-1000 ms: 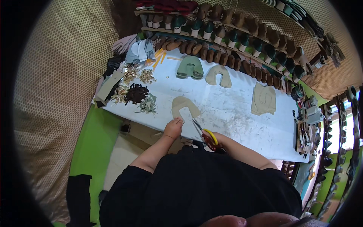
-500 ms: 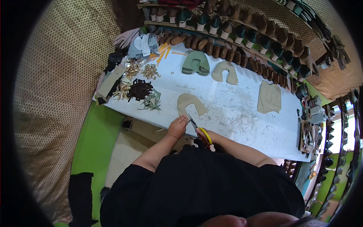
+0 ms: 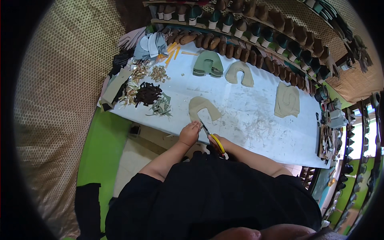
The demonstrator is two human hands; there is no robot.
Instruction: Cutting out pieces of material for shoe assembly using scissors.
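Observation:
A beige U-shaped shoe-upper piece (image 3: 199,105) lies at the near edge of the white-topped table, its opening turned toward my right. My left hand (image 3: 189,133) grips the end of its near arm, fingers pressed together on it. In my right hand (image 3: 215,141) is a pair of scissors (image 3: 217,143) with yellow handles. Their blades point away and to the left, reaching the piece's inner edge just beside my left fingertips. Whether the blades stand apart or together is too small to tell.
Farther back lie a green stack of U-shaped pieces (image 3: 208,63) and a beige stack (image 3: 239,74); folded-looking beige pieces (image 3: 287,101) are at right. Dark scraps (image 3: 148,94), greenish strips (image 3: 161,106) and small gold parts (image 3: 159,73) are heaped at left. Shoe lasts (image 3: 237,52) line the back.
The view has shifted slightly. My hands, the scissors and the beige piece keep nearly the same places; the blades still sit by my left fingertips.

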